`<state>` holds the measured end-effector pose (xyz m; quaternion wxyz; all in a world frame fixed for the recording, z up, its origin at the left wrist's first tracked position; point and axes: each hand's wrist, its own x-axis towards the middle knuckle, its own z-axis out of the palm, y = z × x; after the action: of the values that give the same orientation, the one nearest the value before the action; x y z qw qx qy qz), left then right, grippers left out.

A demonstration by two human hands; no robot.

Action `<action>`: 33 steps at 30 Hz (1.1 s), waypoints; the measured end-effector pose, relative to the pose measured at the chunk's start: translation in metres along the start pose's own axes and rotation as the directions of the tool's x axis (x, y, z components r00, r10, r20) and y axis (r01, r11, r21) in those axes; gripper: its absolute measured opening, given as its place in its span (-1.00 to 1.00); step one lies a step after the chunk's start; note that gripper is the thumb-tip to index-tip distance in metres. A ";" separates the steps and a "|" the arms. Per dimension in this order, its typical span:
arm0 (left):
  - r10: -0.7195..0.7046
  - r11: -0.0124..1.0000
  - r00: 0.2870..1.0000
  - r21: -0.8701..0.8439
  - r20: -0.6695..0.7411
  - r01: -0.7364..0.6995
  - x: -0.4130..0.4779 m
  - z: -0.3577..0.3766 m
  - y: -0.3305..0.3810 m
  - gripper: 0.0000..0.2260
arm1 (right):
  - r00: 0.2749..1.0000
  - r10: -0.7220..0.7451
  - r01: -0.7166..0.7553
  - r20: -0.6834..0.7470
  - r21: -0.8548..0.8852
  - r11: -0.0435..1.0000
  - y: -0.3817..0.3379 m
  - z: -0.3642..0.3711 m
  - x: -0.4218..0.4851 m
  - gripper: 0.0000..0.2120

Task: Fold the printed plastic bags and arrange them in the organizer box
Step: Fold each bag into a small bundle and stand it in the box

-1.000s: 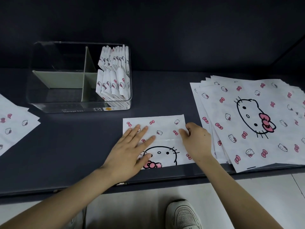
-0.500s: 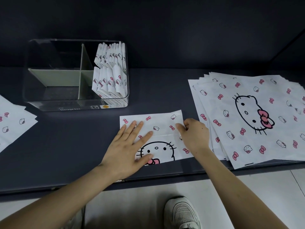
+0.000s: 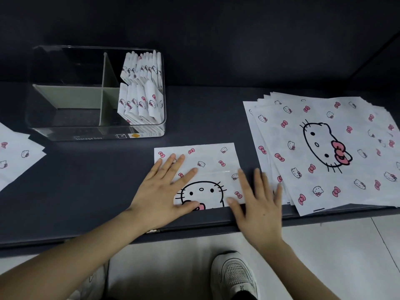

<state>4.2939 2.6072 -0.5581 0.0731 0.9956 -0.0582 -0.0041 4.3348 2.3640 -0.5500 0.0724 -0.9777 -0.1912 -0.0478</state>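
Note:
A half-folded white bag [image 3: 207, 161] printed with cat faces and pink bows lies flat near the table's front edge. My left hand [image 3: 164, 191] presses flat on its left part, fingers spread. My right hand [image 3: 257, 204] lies flat with straight fingers over the bag's right edge, slightly blurred. The clear organizer box [image 3: 65, 133] with grey dividers stands at the back left; several folded bags [image 3: 140, 92] stand upright in its two right compartments. A fanned stack of unfolded bags [image 3: 324, 148] lies on the right.
More printed bags [image 3: 15, 152] lie at the far left edge. The dark table [image 3: 97, 180] ends at a front edge near my wrists. Below it are a pale floor and a white shoe [image 3: 233, 276]. A dark wall rises behind.
My right hand has let go of the bag's right edge, opened out flat and slid toward me. The left hand stays pressed on the bag.

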 end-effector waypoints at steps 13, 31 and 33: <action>-0.021 0.912 0.991 -0.409 -0.135 -0.037 -0.004 -0.008 -0.007 -0.53 | 0.764 -0.584 0.628 -0.273 0.111 0.770 0.023 -0.004 0.019 -0.89; -0.274 0.733 0.956 -0.665 -0.103 0.138 0.005 -0.029 -0.027 -0.62 | 0.916 -0.072 -0.287 0.394 0.770 0.570 0.002 -0.056 0.071 -0.96; -0.354 0.664 0.935 -0.709 -0.016 0.239 0.011 -0.030 -0.026 -0.73 | 0.894 -0.077 -0.370 0.442 0.824 0.429 0.006 -0.057 0.079 -0.85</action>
<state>4.3082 2.6355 -0.5324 0.4449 0.8871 0.1164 0.0386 4.4061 2.3787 -0.4850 0.5381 -0.7890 -0.1093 0.2755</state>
